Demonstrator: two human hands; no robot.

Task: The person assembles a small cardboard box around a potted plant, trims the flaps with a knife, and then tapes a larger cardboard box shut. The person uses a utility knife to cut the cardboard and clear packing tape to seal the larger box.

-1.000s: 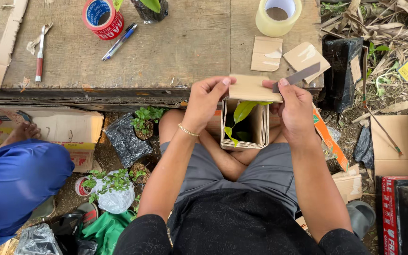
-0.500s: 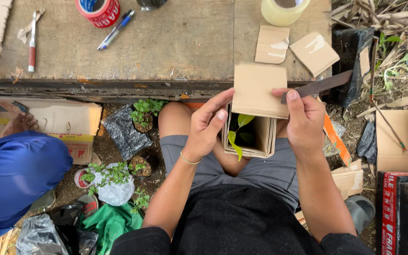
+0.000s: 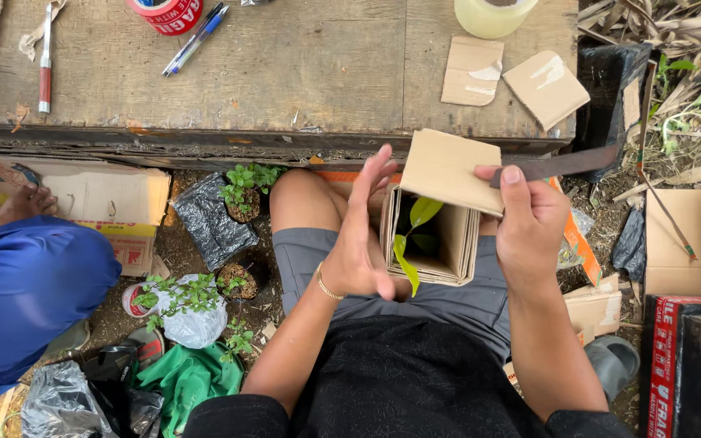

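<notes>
Above the hands, a wooden board (image 3: 285, 73) carries two cardboard scraps (image 3: 470, 71), a tape roll (image 3: 492, 15), a red tape roll (image 3: 164, 14), two pens (image 3: 196, 38) and a utility knife (image 3: 45, 61); left of them, small potted seedlings (image 3: 245, 191) in black bags; farther left, a blue sleeve (image 3: 18, 300); right, a flat cardboard sheet (image 3: 687, 243).

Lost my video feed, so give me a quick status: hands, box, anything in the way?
Left hand open, flat against cardboard box side. Right hand pinching dark tape strip over box flap. Seedling inside, leaf poking out. Nothing blocking.
</notes>
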